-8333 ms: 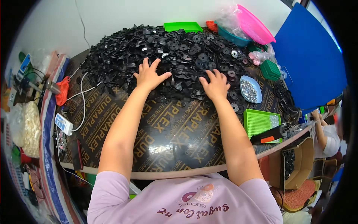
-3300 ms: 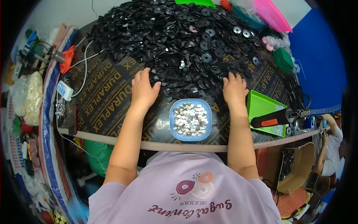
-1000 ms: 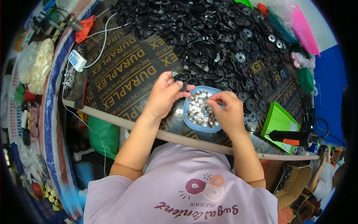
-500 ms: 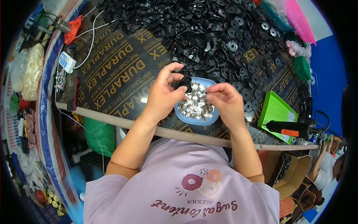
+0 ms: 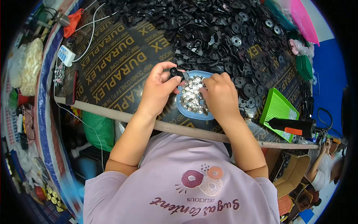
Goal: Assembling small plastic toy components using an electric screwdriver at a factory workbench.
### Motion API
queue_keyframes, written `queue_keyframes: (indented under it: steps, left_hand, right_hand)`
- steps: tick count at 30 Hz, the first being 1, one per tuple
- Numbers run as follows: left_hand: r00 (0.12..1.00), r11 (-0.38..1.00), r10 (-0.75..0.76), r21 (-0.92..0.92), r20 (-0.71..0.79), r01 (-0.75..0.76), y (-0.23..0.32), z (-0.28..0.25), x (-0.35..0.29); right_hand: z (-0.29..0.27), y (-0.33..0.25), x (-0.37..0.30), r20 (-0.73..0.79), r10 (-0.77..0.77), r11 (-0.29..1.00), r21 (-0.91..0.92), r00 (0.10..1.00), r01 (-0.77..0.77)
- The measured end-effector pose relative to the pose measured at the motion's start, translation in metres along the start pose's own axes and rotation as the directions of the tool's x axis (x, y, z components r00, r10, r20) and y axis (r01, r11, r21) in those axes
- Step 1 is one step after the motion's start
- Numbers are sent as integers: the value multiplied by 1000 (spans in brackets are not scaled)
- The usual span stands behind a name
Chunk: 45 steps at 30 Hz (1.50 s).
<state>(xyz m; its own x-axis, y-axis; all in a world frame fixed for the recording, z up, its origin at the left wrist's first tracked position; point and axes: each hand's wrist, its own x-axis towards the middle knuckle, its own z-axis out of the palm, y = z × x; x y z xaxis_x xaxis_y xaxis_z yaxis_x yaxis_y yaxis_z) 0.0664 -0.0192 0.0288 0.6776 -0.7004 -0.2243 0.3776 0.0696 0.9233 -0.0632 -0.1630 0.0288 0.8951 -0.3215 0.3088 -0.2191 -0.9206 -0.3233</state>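
A heap of black parts [image 5: 201, 41] covers the table's [image 5: 112, 63] far side. Nearer, at right, a green perforated tray [image 5: 267, 112] holds small clear bits [image 5: 292, 114]. Between the hands, a blue dish [image 5: 195, 116] contains many round silvery pieces [image 5: 192, 96]. The right hand [image 5: 222, 94] is over its right side, fingers curled; I cannot tell whether they grip anything. The left hand [image 5: 156, 90] pinches a small black part [image 5: 173, 72] by the dish's far-left rim.

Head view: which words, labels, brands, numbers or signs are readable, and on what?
Tabletop: large and small yellow lettering, repeated; wording not copied.
Lilac shirt: dark lettering; wording not copied.
Metal pieces, black part in left hand: any marks too small to read.
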Motion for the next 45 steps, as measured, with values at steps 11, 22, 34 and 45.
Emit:
queue_keyframes:
  steps: [11,22,34,45]
  left_hand:
    - [996,952,-64,-295,66,80,-2,-11,-7]
    - [993,975,117,189,8,-116,0,-4,-5]
    - [999,999,0,-36,53,2,-1,0,-6]
    - [989,998,48,27,140,-53,-11,-4,1]
  right_hand:
    - [-7,11,-6,173,364,815,417,915,-403]
    - [14,3,2,103,22,997,-79,994,-14]
    - [-3,21,-9,-64,188,935,318,980,-159]
    - [9,6,6,9,94,989,112,996,-94]
